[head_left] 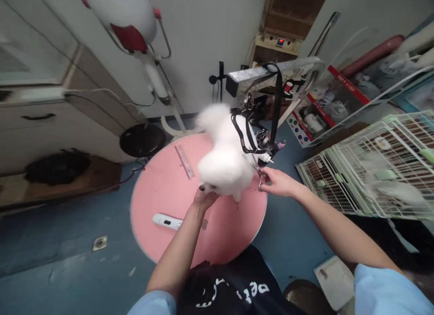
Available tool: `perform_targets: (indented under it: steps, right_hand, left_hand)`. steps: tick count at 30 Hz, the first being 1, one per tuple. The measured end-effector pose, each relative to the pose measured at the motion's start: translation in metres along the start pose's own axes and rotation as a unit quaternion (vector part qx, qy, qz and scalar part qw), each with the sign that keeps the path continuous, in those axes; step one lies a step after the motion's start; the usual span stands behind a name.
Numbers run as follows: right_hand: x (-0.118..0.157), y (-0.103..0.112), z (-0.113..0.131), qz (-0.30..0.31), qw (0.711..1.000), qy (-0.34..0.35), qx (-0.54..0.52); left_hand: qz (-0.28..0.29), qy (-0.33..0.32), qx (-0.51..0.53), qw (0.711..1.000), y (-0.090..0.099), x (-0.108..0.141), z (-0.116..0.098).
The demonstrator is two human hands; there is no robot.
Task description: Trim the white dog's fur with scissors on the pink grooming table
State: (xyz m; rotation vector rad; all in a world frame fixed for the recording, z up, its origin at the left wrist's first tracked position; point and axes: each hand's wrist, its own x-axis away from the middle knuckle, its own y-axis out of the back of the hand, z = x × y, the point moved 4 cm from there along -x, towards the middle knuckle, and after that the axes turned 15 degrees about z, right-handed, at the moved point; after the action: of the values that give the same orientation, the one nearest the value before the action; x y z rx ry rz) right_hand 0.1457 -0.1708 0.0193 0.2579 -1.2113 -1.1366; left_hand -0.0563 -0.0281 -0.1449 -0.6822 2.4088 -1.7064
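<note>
A small, soft white dog (225, 163) stands at three o'clock on the round pink table (169, 188), the left hand (204, 199) cupped closed under its delicate chin while the right hand (276, 181) grips scissors (259, 174) at its fluffy side.

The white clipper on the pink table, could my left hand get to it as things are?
Probably yes. The clipper lies in the open on the pink table, close beside the left forearm, with nothing over it. But the left hand is under the white dog and would have to let go first.
</note>
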Motion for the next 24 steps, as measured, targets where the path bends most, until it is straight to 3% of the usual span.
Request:
perform_targets:
  steps: [5, 11, 17, 24]
  right_hand:
    - [-0.013, -0.008, -0.002, -0.015, 0.999, 0.013, 0.027]
    - [-0.022, 0.001, -0.013, 0.017, 0.998, 0.03, 0.05]
    - [-0.027, 0.008, -0.017, 0.01, 0.994, 0.041, 0.101]
    - [-0.011, 0.015, -0.009, 0.002, 0.986, 0.038, 0.163]
  left_hand:
    - [-0.03, -0.04, -0.028, 0.998, -0.004, -0.003, -0.003]
    - [-0.042, -0.04, -0.043, 0.997, 0.0, -0.011, -0.003]
    - [-0.028, -0.025, -0.031, 0.999, 0.018, -0.01, 0.002]
    - [-0.037, -0.051, 0.073, 0.995, 0.044, 0.001, 0.015]
